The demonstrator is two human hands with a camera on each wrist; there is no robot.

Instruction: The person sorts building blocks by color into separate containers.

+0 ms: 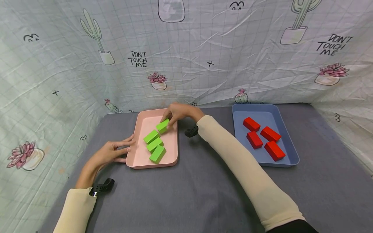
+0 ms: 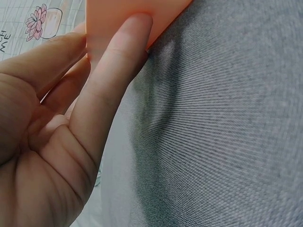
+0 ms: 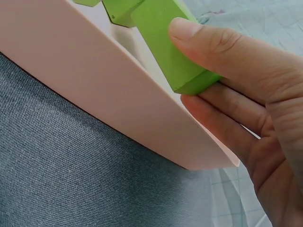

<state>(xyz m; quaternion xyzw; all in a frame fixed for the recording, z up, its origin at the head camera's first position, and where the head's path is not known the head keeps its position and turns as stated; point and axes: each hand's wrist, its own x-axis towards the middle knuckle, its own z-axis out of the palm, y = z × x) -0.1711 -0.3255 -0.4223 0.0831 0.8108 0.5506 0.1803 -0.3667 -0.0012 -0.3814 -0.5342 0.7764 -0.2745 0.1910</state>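
In the head view, a pink tray [image 1: 170, 158] on the left holds several green blocks. My right hand [image 1: 179, 111] reaches over its far right part and pinches a green block [image 1: 163, 126] between thumb and fingers. The right wrist view shows that block [image 3: 165, 47] tilted above the tray's wall [image 3: 109, 85], with the thumb on its upper face. Three other green blocks lie in a slanting row, among them the nearest green block [image 1: 157, 154]. My left hand [image 1: 109, 152] rests against the tray's left side with fingers extended, its thumb flat on the wall [image 2: 111, 19].
A blue tray [image 1: 287, 129] with several red blocks, one being the nearest red block [image 1: 275, 150], stands to the right. Grey cloth [image 1: 175, 197] covers the table. A printed curtain [image 1: 192, 48] hangs along the back and sides.
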